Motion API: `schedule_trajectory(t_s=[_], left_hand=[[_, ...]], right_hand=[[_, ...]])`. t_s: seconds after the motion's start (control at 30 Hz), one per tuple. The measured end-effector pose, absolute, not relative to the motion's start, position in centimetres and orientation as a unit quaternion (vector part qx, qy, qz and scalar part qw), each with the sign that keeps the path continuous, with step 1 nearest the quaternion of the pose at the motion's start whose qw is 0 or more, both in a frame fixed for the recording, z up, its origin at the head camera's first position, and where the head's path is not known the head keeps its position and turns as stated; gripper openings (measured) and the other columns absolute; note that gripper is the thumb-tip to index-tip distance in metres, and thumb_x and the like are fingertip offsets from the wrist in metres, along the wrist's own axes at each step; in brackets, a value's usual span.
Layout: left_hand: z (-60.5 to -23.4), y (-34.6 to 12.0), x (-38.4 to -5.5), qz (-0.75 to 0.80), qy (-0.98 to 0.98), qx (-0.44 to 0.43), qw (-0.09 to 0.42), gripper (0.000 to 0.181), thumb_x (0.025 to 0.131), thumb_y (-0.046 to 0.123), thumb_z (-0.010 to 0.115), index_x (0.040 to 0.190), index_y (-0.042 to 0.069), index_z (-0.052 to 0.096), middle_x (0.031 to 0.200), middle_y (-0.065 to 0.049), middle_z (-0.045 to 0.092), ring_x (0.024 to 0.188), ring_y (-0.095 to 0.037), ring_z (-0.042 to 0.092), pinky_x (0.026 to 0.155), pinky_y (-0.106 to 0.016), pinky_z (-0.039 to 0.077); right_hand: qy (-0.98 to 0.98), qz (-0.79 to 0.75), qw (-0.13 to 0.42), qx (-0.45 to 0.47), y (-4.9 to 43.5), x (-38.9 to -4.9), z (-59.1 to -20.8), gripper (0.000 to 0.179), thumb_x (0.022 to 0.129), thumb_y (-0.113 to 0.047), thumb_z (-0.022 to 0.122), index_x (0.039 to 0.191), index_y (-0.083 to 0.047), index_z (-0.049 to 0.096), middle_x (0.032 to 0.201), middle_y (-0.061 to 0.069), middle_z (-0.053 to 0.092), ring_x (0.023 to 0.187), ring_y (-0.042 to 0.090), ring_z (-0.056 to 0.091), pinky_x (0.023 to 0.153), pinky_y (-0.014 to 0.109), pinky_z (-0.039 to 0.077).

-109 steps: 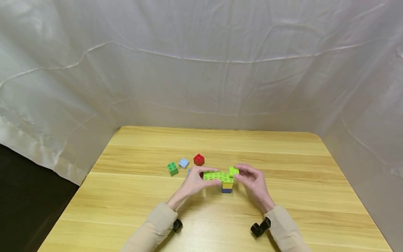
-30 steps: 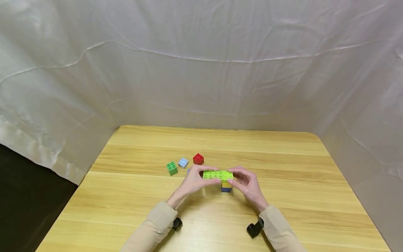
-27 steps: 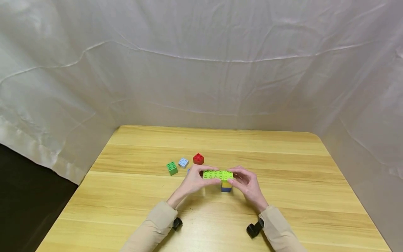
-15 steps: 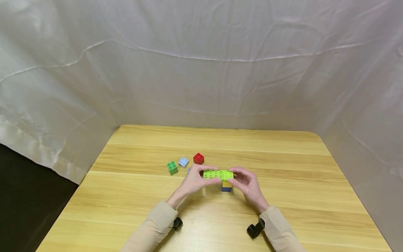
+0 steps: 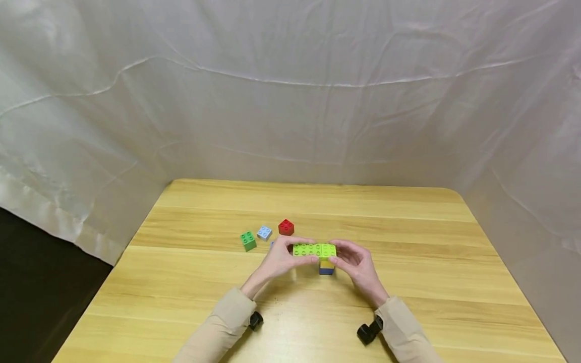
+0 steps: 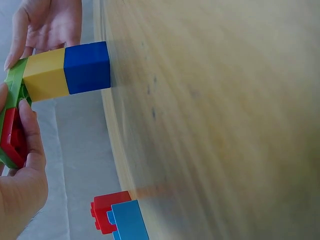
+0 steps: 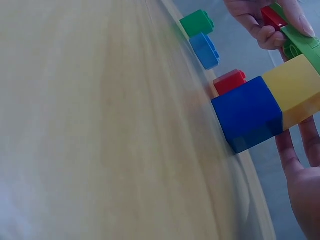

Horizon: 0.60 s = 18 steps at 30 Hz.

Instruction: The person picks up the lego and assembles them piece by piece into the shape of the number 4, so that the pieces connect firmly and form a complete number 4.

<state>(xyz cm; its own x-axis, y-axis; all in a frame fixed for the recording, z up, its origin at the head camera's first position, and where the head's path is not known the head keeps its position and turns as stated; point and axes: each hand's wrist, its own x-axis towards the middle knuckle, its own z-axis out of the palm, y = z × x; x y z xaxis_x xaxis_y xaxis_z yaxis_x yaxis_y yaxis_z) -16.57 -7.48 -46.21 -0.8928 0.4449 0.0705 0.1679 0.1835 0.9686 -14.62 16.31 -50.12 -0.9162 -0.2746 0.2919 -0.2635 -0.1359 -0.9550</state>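
The green build sits mid-tabletop (image 5: 431, 242), its right end upright on a column: a yellow brick (image 5: 327, 264) above a blue brick (image 6: 87, 68), which seems to rest on the wood. The left hand (image 5: 280, 259) pinches the long green brick (image 5: 306, 249) between thumb and fingers; in the left wrist view a red brick (image 6: 10, 135) lies against its underside. The right hand (image 5: 360, 267) pinches the small green brick (image 5: 329, 250) over the column, end to end with the long one.

Whether the small brick is fully seated cannot be told; uneven thumb pressure could leave one edge riding high. The left stretch has no visible prop besides the hand, so loosening that pinch could let the build tip left and pull the column over. Lifting with the left hand while the right presses down could pry the joints apart. Beyond the left hand lie a loose green brick (image 5: 248, 241), a light blue brick (image 5: 265, 232) and a loose red brick (image 5: 286, 227); a sweep of the knuckles could scatter them.
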Motion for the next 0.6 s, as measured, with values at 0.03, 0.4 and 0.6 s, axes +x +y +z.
schedule_trajectory(t_s=[0.03,0.4,0.6], left_hand=[[-46.18,-7.48,-16.56,0.607,0.760,0.201,0.116,0.042,0.083,0.015,0.083,0.123,0.007,0.072,0.117,-0.017,0.073,0.079,-0.009,0.069,0.067,-0.021,0.059],[-46.20,-7.50,-16.47,0.611,0.756,0.203,0.120,0.042,0.084,0.014,0.082,0.124,0.006,0.071,0.117,-0.017,0.072,0.081,-0.009,0.069,0.069,-0.021,0.059],[-46.24,-7.57,-16.36,0.609,0.757,0.204,0.120,0.041,0.085,0.015,0.082,0.124,0.008,0.071,0.120,-0.017,0.071,0.082,-0.009,0.068,0.070,-0.021,0.059]], right_hand=[[0.658,-0.726,0.003,-0.202,16.29,-14.59,-50.15,0.044,0.090,0.005,0.069,0.129,0.017,0.053,0.122,-0.007,0.069,0.111,0.007,0.067,0.099,0.020,0.055],[0.669,-0.718,-0.004,-0.193,16.11,-14.42,-50.32,0.048,0.088,0.005,0.071,0.130,0.018,0.052,0.121,-0.012,0.069,0.112,0.003,0.066,0.098,0.018,0.055],[0.676,-0.710,-0.011,-0.194,16.10,-14.38,-50.36,0.046,0.088,0.006,0.070,0.129,0.018,0.053,0.120,-0.013,0.069,0.111,0.003,0.066,0.098,0.018,0.055]])
